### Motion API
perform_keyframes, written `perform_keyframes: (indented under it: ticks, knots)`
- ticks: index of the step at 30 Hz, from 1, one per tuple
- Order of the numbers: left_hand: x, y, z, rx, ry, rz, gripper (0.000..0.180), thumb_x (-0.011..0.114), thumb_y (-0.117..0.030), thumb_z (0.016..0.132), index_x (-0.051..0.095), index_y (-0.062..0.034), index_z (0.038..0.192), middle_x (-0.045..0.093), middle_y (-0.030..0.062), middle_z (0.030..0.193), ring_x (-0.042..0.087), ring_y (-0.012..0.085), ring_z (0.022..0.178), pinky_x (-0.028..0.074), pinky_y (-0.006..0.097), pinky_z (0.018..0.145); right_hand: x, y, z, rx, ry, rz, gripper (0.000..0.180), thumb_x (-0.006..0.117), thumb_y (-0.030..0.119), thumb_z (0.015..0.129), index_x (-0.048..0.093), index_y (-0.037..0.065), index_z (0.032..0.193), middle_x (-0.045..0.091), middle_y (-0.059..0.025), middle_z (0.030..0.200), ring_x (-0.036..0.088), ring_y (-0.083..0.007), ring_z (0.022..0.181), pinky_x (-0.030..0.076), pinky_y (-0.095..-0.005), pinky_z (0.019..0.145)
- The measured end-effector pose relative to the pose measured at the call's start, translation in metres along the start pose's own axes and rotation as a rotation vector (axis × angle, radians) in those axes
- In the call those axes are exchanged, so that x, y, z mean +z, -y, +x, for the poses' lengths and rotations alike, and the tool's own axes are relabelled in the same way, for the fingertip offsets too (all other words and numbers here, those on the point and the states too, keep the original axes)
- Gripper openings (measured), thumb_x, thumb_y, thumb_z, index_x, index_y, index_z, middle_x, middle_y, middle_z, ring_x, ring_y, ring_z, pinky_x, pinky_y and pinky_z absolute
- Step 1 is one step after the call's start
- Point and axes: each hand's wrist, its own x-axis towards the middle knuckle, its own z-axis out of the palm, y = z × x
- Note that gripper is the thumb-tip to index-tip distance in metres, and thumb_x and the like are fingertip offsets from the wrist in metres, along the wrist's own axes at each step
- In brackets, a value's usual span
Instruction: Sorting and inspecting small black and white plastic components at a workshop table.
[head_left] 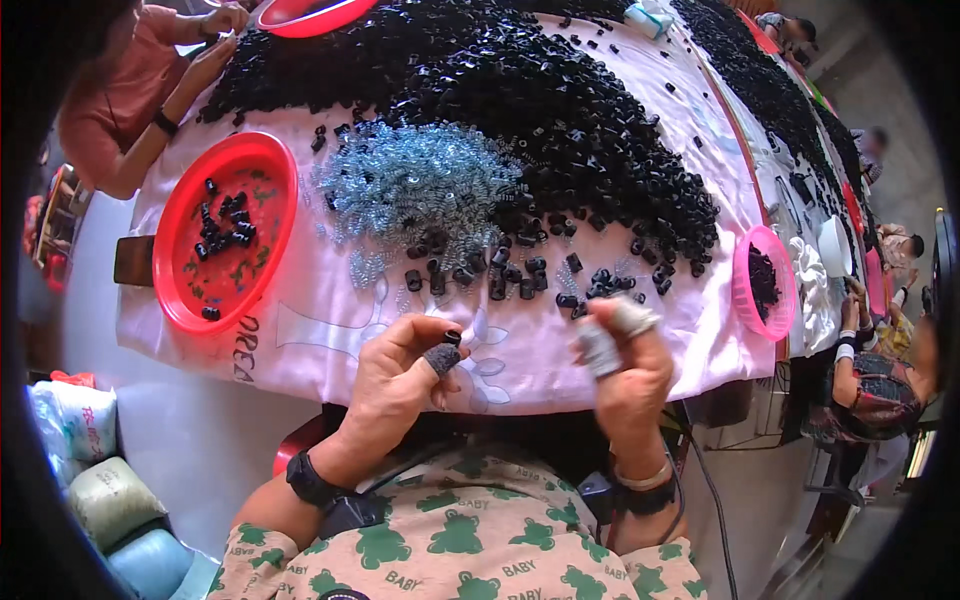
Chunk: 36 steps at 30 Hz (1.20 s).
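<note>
My left hand (392,372) is in front of me at the table's near edge, closed, with a small black plastic cap (452,338) pinched between thumb and forefinger. Dark grey tape wraps its thumb tip. My right hand (640,375) is raised beside it, with pale tape on the thumb and a finger. Motion smears its fingers, so whether it holds anything cannot be made out. Just beyond it lies a small cluster of black caps (600,288). Ahead of both hands is a pile of clear bluish coil springs (420,185), with loose black caps along its near side.
A large heap of black caps (600,130) spreads behind the springs. At left stands a red basin (282,180) holding a few black pieces; at right, a pink basket (785,285). Another person (125,110) works at upper left. Filled sacks (115,505) stand on the floor.
</note>
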Motion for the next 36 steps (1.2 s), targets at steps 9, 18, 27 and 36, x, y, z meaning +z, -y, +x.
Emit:
perform_keyframes:
  ticks: [9,18,27,36]
  knots:
    - [-0.003,-0.004,0.004,-0.031,0.014,-0.002,0.022,0.059,-0.011,0.092,0.056,-0.0018,0.112,0.064,0.0079,0.094,0.060,0.0084,0.068,0.048,0.018,0.057,-0.033,0.007,0.035,0.140,-0.227,0.233,0.027,0.051,0.002,0.095,0.051,-0.002,0.121,0.061,-0.0103,0.105,0.062,-0.0152,0.090,0.054,-0.0284,0.082]
    - [-0.004,-0.006,0.004,-0.062,0.028,0.001,0.024,0.059,-0.013,0.092,0.056,-0.0009,0.113,0.064,0.0084,0.094,0.060,0.0093,0.069,0.049,0.020,0.057,-0.001,0.005,0.046,0.144,-0.002,0.404,0.028,0.045,-0.003,0.095,0.050,-0.002,0.123,0.059,-0.0119,0.112,0.061,-0.0201,0.102,0.050,-0.0331,0.094]
    - [-0.007,-0.003,0.005,-0.066,0.049,-0.031,0.025,0.060,-0.013,0.092,0.056,-0.0008,0.114,0.064,0.0092,0.094,0.060,0.0099,0.068,0.048,0.020,0.056,-0.037,0.014,0.047,0.154,-0.182,0.058,0.024,0.049,-0.004,0.092,0.060,0.001,0.112,0.064,-0.0065,0.098,0.061,-0.0127,0.084,0.051,-0.0251,0.073]
    - [-0.005,-0.005,0.006,-0.032,0.055,-0.037,0.020,0.056,-0.007,0.093,0.056,0.0013,0.110,0.064,0.0058,0.092,0.059,0.0071,0.068,0.049,0.019,0.055,-0.047,0.017,0.014,0.062,0.246,-0.637,0.027,0.053,-0.010,0.077,0.066,0.000,0.099,0.061,-0.0150,0.088,0.062,-0.0246,0.078,0.047,-0.0288,0.071]
